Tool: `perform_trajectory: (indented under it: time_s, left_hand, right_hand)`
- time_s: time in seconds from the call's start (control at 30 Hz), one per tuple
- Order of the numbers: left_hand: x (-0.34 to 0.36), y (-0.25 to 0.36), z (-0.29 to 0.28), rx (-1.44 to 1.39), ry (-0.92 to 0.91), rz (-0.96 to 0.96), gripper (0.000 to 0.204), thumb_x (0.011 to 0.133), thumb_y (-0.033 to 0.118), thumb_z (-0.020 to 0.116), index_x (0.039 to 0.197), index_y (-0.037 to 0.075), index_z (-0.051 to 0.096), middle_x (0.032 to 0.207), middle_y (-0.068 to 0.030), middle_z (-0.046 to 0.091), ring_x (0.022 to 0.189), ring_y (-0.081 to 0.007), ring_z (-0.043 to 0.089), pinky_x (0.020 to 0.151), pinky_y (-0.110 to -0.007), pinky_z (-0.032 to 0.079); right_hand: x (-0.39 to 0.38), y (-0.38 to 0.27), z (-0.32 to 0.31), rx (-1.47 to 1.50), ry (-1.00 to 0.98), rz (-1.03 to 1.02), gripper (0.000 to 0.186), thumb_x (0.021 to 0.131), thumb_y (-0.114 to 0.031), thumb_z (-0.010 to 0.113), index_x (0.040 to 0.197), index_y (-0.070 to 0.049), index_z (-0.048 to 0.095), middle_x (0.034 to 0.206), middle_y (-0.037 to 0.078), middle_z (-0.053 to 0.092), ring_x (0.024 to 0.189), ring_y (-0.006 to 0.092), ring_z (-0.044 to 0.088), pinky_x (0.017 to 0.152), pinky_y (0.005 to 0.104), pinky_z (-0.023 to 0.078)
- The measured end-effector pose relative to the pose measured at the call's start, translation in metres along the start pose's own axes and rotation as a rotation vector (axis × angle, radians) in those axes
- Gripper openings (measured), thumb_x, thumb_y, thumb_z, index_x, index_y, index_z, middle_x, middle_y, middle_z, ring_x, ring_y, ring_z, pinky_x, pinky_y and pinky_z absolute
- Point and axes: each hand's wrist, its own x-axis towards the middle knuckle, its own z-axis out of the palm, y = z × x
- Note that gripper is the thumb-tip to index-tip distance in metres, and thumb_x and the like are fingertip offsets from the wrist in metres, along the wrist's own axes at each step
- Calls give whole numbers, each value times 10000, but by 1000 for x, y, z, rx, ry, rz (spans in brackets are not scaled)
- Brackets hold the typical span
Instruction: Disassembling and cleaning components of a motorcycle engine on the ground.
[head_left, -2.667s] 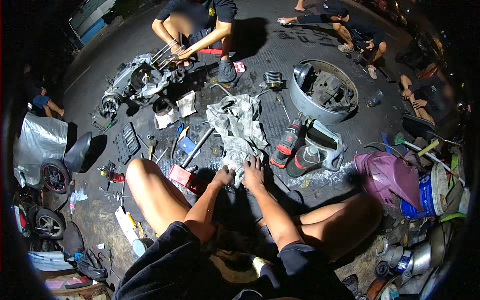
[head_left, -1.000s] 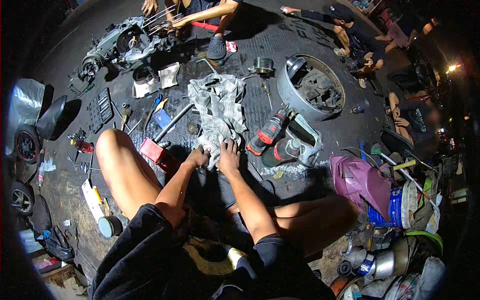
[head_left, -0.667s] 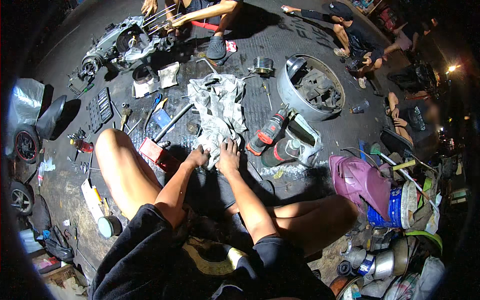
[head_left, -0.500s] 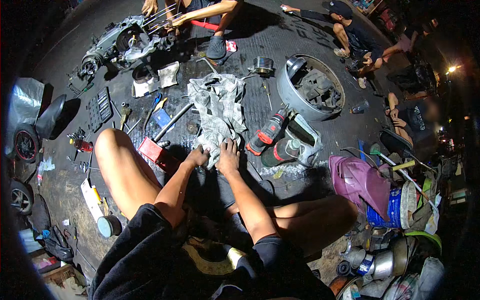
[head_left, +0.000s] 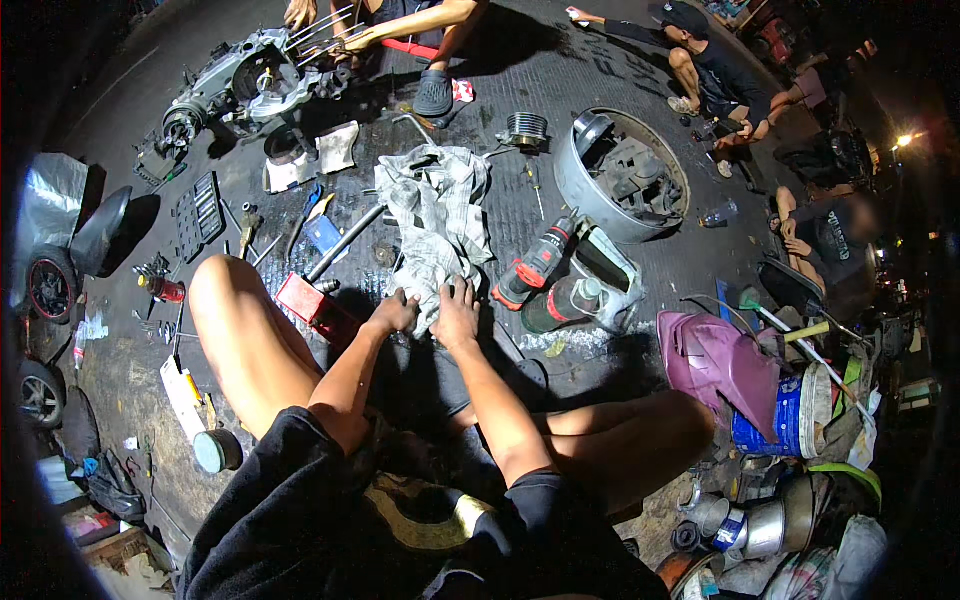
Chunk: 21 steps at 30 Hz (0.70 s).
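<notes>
A crumpled grey-white cloth lies stretched away from me over the dark ground. My left hand grips the left side of its near end, thumb and fingers closed on the fabric. Beside it, my right hand holds the right side of that same end, with its fingers curled over the edge. Only the bunched fabric between the two hands shows; whatever lies beneath is hidden. A red and black power drill rests to the right of my right hand, and a red metal tool head is left of my left hand.
A round metal basin holds dark parts, with a dark bottle nearer me. An engine stands at the far left, where another person's hands work. A purple panel leans at right; a socket case lies left.
</notes>
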Motion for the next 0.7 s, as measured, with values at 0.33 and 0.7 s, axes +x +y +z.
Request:
perform_trajectory:
  time_s: [0.33, 0.7]
  left_hand:
    - [-20, 3, -8, -7, 292, 14, 660, 766, 562, 563, 1118, 5, 532, 1013, -253, 599, 997, -388, 564, 850, -439, 446]
    - [-3, 37, -16, -392, 785, 510, 173, 719, 5, 624, 875, 0, 550, 873, -144, 614, 833, -222, 608, 757, -310, 451]
  right_hand:
    - [0, 2, -6, -32, 24, -33, 762, 561, -196, 760, 1233, -121, 409, 1333, 123, 338, 1263, 339, 304, 946, 498, 382]
    - [-11, -13, 1, -78, 108, -84, 623, 651, -199, 702, 1222, -77, 484, 1364, 124, 342, 1277, 311, 296, 1006, 497, 291]
